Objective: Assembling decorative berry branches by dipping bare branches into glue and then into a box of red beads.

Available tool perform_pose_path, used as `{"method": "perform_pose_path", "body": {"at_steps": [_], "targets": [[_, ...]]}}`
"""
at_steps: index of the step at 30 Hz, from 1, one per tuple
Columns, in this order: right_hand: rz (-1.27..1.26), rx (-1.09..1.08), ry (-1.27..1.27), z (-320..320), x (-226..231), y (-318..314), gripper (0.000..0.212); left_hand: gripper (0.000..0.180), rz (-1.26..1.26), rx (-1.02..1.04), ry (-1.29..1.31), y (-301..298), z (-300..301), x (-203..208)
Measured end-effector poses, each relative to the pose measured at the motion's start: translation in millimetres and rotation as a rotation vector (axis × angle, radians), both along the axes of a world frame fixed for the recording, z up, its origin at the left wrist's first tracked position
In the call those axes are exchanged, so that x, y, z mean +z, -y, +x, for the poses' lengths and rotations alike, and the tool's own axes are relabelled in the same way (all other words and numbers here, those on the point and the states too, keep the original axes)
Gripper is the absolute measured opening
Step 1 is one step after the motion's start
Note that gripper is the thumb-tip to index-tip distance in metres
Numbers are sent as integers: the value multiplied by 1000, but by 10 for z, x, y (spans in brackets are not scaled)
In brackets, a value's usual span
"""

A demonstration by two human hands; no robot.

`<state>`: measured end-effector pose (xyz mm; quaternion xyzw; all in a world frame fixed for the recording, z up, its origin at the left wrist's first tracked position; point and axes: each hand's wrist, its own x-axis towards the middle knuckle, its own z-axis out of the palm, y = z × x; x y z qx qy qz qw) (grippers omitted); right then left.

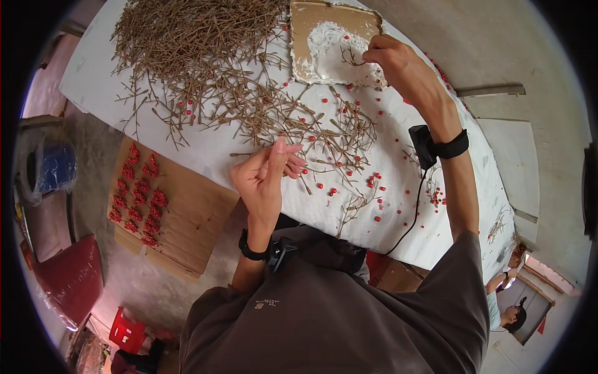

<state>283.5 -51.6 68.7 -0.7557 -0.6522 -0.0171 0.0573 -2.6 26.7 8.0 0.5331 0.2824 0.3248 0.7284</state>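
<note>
My right hand (395,59) pinches a small forked brown twig (352,60) between thumb and fingertips. The twig hangs over a shallow brown tray (336,14) smeared with thick white paste (327,47). A red berry (346,37) shows beside the twig; whether it is attached, I cannot tell. My left hand (265,174) is held palm up at the near table edge, thumb raised and fingers loosely bent and apart, with nothing visible in it. Just beyond it lie loose brown twigs (249,118) and scattered red berries (333,191).
A large heap of brown twigs (193,31) covers the far left of the white-covered table (299,206). Red berry clusters (142,187) lie in rows on cardboard (187,224) at lower left. A black cable (414,215) runs from my right wrist device. Another person (507,311) is at far right.
</note>
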Motion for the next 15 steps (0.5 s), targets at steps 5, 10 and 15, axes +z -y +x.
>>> {"method": "perform_pose_path", "body": {"at_steps": [5, 10, 15], "targets": [[-85, -73, -36, -37, -21, -30, 32, 34, 9, -2, 10, -1, -11, -11], [-42, -33, 21, 41, -88, 30, 33, 39, 55, 1, -14, 6, 12, 7], [72, -48, -29, 52, -1, 75, 23, 40, 59, 8, -4, 4, 12, -6]]}}
